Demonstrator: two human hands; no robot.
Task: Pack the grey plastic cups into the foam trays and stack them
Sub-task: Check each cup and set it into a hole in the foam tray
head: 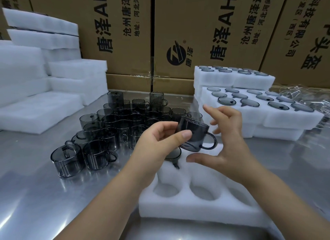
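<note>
Above steel table [44,195], left hand [157,141] pinches tilted cup [193,134], handle rightward.

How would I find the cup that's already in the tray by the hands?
Look at the white foam tray nearest the camera on the metal table. In its far left hole, under the left hand, sits one grey cup. It alone is sunk in; the nearer holes are empty.
</note>
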